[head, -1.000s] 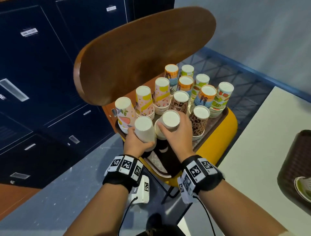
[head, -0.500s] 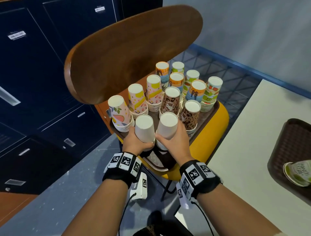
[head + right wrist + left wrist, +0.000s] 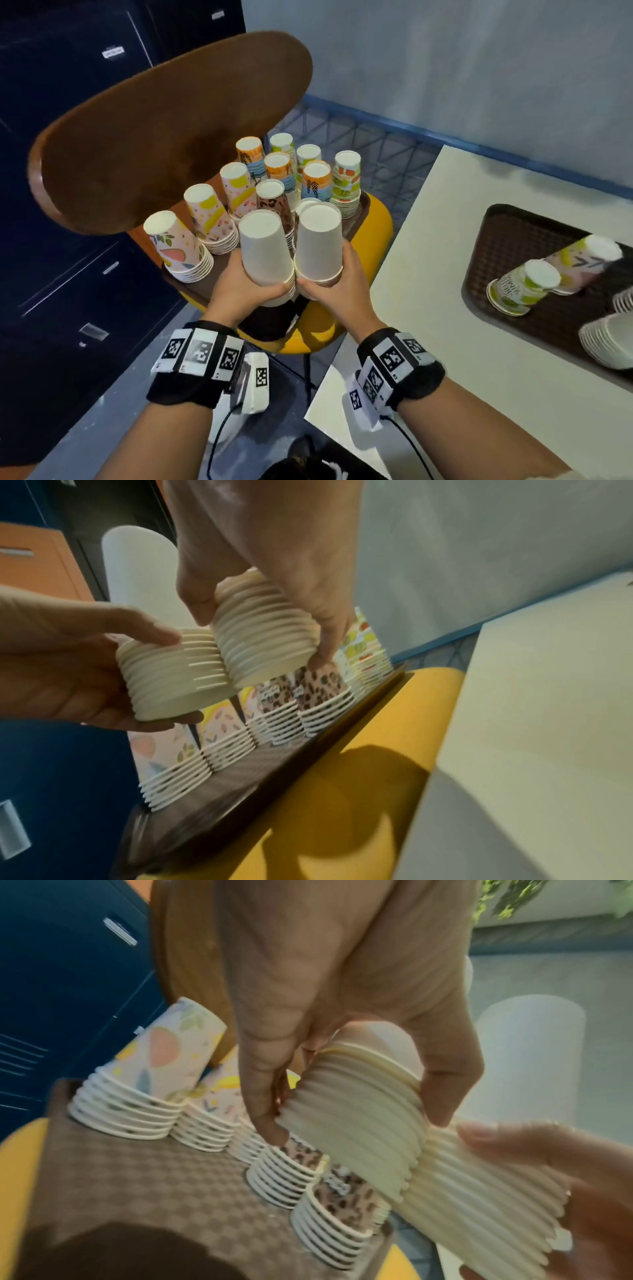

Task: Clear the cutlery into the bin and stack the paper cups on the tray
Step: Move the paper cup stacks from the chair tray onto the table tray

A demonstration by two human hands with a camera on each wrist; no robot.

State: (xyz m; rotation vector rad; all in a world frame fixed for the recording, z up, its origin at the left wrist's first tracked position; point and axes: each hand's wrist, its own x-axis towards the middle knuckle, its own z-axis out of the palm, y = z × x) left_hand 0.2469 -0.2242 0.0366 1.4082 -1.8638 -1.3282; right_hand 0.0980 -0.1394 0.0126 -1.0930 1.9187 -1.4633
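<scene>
Cup-stacking step, cutlery unseen: my left hand (image 3: pixel 245 291) curls round one white cup stack (image 3: pixel 265 255), my right hand (image 3: pixel 337 291) round another (image 3: pixel 318 245), both lifted above the chair tray (image 3: pixel 178 284); next, I judge, a level set-down among the patterned stacks (image 3: pixel 178 246).

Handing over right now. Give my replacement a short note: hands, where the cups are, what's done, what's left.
Left hand grips a white stack; right hand grips another white stack. Both are held above the chair tray, rims touching.
Done: printed stacks stand upside down on that tray.
Left: set down both white stacks. The table tray holds two printed cups lying on their sides and more white stacks. No cutlery or bin in view.
</scene>
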